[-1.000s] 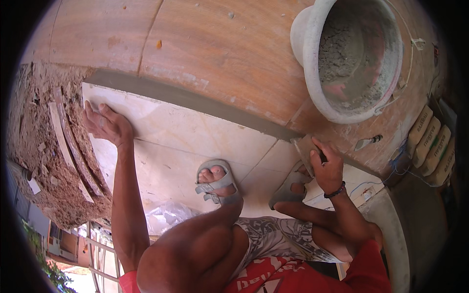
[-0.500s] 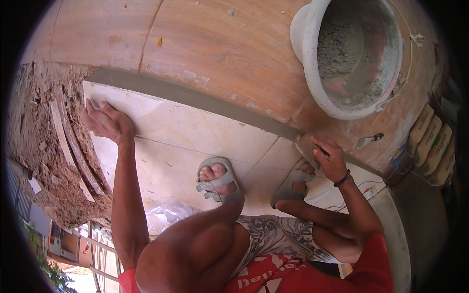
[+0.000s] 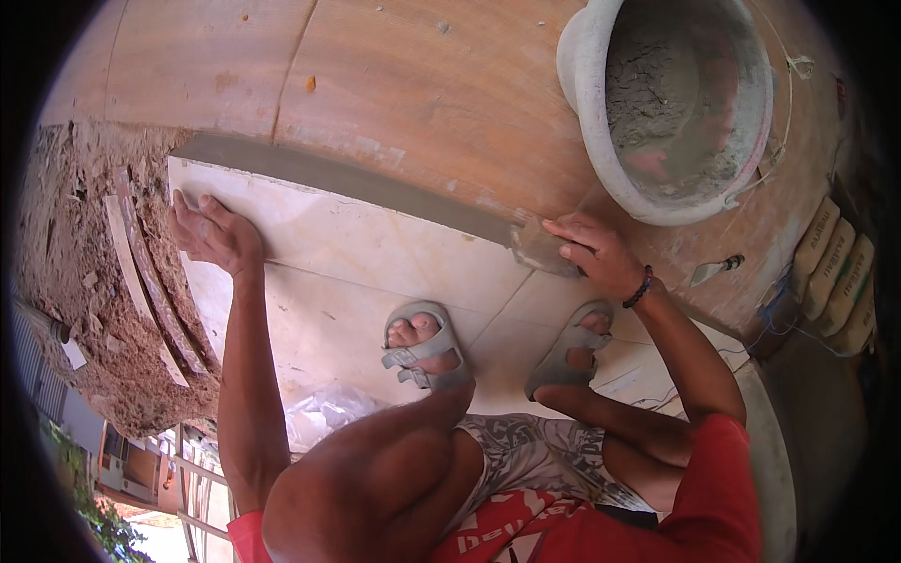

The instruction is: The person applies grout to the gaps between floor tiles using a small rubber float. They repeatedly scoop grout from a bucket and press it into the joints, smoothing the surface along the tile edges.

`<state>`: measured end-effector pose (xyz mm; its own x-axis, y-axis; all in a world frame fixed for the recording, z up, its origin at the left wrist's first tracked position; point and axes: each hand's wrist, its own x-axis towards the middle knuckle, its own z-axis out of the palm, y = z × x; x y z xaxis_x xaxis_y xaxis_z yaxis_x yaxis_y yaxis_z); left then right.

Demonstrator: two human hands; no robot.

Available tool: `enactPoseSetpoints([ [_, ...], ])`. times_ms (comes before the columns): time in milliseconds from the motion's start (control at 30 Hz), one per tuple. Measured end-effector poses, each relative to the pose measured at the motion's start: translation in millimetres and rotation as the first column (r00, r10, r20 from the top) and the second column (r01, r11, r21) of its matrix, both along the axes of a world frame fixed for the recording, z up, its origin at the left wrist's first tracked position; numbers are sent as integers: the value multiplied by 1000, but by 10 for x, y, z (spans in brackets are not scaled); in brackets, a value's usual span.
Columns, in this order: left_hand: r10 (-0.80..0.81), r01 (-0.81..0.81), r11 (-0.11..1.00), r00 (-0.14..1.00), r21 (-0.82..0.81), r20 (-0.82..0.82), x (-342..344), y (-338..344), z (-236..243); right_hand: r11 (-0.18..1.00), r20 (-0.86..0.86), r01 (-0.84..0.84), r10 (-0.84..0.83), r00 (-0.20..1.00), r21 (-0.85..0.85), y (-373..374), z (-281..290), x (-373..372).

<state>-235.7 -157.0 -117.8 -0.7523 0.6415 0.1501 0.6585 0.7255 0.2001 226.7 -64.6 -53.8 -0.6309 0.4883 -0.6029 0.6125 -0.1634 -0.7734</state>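
My left hand (image 3: pixel 218 233) rests with its fingers apart on the left end of the pale tiles (image 3: pixel 394 235), close to their far corner. My right hand (image 3: pixel 605 255) grips a small grey-brown block (image 3: pixel 540 249), whose exact kind I cannot make out. The block lies at the tiles' far edge, against a smooth strip of wet grey mortar (image 3: pixel 347 178). This strip runs along the edge, between the pale tiles and the wood-coloured tiles (image 3: pixel 413 84) beyond.
A mortar-coated bucket (image 3: pixel 593 141) holds grey mortar at the far right. Near it lie a small scraper (image 3: pixel 718 270) and several stacked packages (image 3: pixel 826 272). Rough soil (image 3: pixel 84 281) with thin strips (image 3: pixel 141 272) borders the left. My sandalled feet stand on the pale tiles.
My right hand has moved left and slightly away from me along the mortar strip, carrying the block. My left hand stays at the corner.
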Motion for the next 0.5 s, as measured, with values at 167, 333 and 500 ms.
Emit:
enactPoseSetpoints([
  [167,-2,2,1000,1000,3,9,-1,19,19,999,251,41,-31,968,-36,-208,315,1237],
  [333,-24,24,1000,999,-17,-30,-53,-27,10,995,277,100,-96,956,1,-22,417,1058],
  [500,-13,13,1000,999,-14,-30,-15,6,-24,991,-150,63,-45,988,117,202,44,-183],
])
